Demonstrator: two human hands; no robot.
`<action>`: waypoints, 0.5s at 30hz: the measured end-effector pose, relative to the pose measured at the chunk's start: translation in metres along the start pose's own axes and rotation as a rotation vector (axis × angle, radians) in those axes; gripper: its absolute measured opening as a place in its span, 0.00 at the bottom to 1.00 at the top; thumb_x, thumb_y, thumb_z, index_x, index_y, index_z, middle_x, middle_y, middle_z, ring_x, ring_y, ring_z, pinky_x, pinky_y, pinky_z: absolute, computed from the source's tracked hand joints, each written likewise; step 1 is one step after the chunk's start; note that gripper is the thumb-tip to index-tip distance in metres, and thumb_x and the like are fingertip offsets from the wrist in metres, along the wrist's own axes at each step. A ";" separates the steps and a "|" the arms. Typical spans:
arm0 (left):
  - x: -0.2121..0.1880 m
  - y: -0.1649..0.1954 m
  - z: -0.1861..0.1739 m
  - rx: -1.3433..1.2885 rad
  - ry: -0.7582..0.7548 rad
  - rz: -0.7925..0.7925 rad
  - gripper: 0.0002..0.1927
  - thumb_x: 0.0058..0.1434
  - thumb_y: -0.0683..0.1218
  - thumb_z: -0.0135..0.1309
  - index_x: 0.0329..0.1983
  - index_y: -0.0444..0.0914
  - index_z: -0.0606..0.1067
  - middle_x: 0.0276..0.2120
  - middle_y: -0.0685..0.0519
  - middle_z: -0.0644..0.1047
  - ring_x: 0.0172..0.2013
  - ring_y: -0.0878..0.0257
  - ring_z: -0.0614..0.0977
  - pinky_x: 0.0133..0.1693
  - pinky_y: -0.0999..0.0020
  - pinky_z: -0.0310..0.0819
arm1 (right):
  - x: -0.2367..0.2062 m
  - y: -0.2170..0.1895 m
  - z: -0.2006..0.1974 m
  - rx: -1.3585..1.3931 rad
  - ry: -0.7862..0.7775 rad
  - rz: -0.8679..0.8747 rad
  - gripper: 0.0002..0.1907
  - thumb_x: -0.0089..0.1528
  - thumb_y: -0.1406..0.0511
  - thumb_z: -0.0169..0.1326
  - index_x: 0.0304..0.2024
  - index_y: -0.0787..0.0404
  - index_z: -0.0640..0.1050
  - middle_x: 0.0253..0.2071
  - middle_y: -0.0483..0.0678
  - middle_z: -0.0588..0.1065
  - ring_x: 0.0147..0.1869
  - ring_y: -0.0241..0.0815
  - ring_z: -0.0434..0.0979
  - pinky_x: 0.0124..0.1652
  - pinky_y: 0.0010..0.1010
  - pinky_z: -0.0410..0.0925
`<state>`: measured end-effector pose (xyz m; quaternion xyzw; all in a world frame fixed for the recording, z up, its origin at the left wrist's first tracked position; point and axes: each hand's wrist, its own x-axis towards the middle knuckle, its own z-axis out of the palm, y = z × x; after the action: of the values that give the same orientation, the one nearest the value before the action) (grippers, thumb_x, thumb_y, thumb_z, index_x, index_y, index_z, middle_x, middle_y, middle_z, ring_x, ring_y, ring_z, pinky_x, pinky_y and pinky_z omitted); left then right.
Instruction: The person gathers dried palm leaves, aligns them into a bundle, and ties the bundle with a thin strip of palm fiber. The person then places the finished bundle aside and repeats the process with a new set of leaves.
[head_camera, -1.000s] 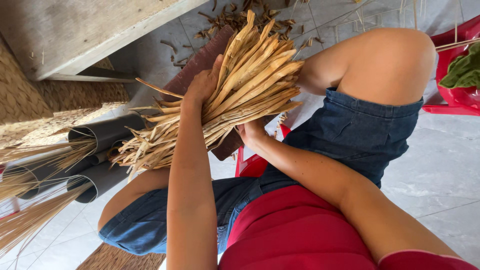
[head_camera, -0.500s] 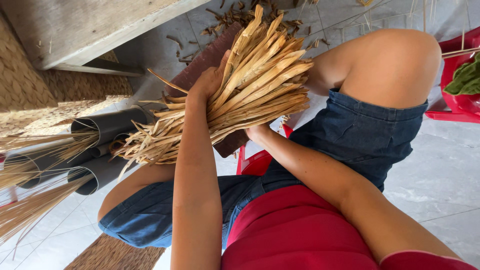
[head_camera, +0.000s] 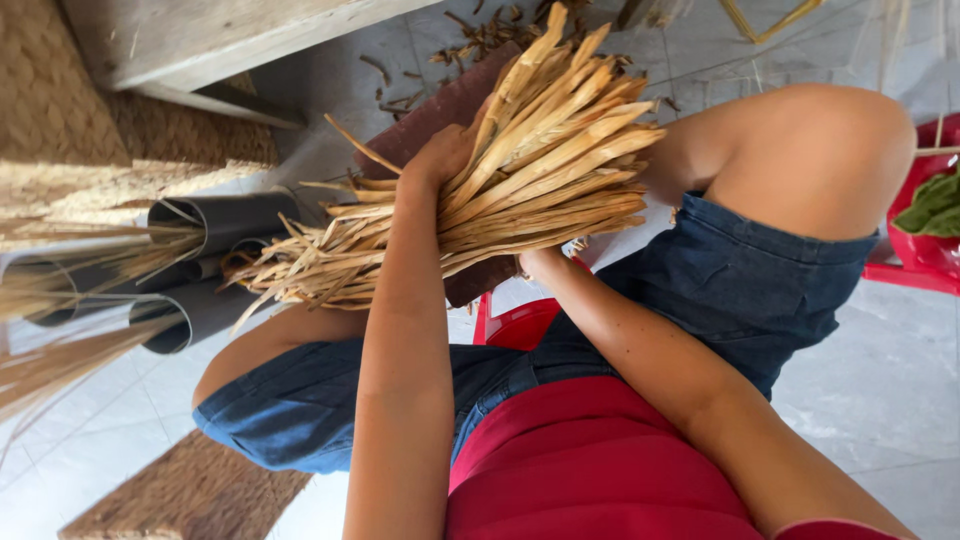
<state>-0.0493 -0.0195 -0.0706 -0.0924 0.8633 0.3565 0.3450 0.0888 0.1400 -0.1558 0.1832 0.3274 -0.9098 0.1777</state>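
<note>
You closed your left hand (head_camera: 440, 160) over the dried-leaf bundle (head_camera: 500, 190) while your right hand (head_camera: 540, 265) supported it underneath, keeping strips gathered.

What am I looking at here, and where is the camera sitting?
The single view comes from a camera on a seated person's head, looking down at their lap. No machine: two bare hands. The left hand wraps over a bundle of dried straw-coloured strips; the right hand supports it from below, mostly hidden, so its grip is unclear. The bundle lies against a dark red board. On the tiled floor lie grey tubes holding thinner fibres, and loose scraps.
</note>
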 end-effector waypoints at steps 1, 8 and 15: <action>0.001 0.001 0.001 -0.002 0.000 -0.004 0.60 0.56 0.84 0.22 0.52 0.30 0.79 0.55 0.29 0.75 0.63 0.38 0.72 0.64 0.53 0.61 | 0.000 0.000 0.000 -0.010 0.002 0.000 0.17 0.71 0.60 0.51 0.59 0.62 0.72 0.57 0.52 0.73 0.61 0.46 0.73 0.58 0.42 0.71; -0.011 -0.002 -0.001 -0.018 -0.020 0.012 0.58 0.58 0.82 0.21 0.49 0.30 0.80 0.51 0.31 0.78 0.58 0.38 0.77 0.62 0.53 0.66 | -0.003 0.000 0.003 -0.020 -0.027 -0.009 0.20 0.72 0.58 0.48 0.63 0.61 0.69 0.62 0.51 0.71 0.64 0.44 0.71 0.62 0.41 0.69; -0.012 0.000 -0.001 -0.039 -0.021 -0.019 0.57 0.56 0.83 0.20 0.49 0.32 0.81 0.51 0.33 0.78 0.58 0.40 0.77 0.61 0.53 0.65 | 0.001 0.001 0.003 -0.061 -0.081 -0.012 0.22 0.72 0.58 0.46 0.65 0.62 0.67 0.64 0.53 0.69 0.66 0.46 0.70 0.63 0.42 0.69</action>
<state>-0.0412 -0.0218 -0.0622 -0.1036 0.8515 0.3710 0.3557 0.0880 0.1376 -0.1544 0.1388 0.3487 -0.9071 0.1906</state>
